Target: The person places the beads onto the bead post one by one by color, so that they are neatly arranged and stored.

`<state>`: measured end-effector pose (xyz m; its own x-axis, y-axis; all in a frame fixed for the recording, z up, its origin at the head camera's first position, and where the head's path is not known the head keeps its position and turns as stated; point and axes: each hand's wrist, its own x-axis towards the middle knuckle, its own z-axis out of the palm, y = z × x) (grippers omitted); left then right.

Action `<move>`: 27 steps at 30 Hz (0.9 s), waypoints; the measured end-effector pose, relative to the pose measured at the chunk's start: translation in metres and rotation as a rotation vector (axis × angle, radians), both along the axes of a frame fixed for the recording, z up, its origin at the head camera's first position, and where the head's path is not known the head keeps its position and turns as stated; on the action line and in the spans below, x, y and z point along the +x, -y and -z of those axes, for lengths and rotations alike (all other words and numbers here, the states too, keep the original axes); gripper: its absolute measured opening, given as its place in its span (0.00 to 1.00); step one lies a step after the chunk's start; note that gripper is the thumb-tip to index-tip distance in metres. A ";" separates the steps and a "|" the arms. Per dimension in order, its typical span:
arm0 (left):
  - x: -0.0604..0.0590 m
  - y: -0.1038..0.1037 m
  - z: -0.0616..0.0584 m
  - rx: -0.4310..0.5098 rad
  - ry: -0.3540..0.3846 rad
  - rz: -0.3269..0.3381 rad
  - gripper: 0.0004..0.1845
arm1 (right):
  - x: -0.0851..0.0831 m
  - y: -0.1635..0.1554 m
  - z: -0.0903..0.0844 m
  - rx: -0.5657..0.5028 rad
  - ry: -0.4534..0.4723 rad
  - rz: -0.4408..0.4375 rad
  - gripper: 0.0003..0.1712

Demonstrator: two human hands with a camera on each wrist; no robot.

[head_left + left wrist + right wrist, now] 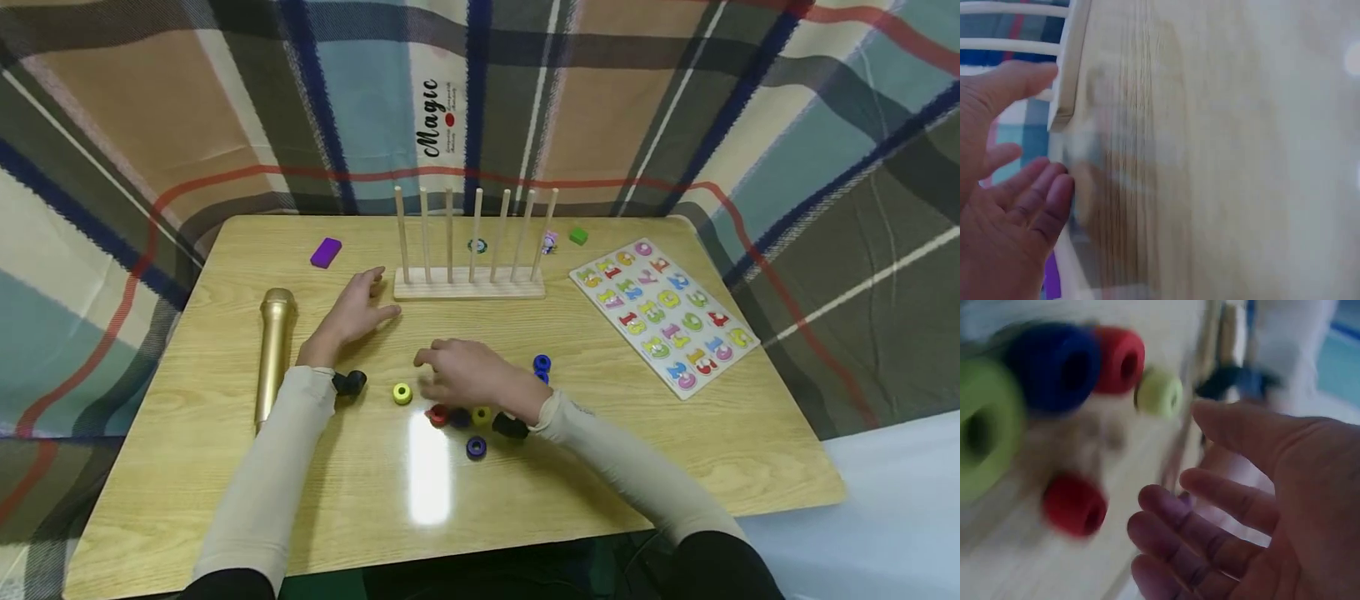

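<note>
My right hand (468, 375) hovers, fingers relaxed and holding nothing, over the coloured rings (459, 415) on the desk (675, 467); my left hand (352, 312) lies loose beside the peg rack (469, 283)

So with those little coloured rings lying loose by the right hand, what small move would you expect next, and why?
Probably the right hand lowers and pinches one ring, perhaps the red ring beneath it. The hand hovers open over the cluster, holding nothing, and the wooden peg rack behind stands with bare pegs. The left hand lies open by the rack's base.
</note>
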<state>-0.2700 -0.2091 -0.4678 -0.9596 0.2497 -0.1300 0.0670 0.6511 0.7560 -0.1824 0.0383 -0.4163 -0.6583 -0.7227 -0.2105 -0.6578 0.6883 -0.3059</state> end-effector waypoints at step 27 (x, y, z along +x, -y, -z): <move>-0.033 -0.003 0.021 -0.039 -0.079 -0.007 0.42 | -0.102 0.021 -0.103 -0.564 -0.261 0.244 0.19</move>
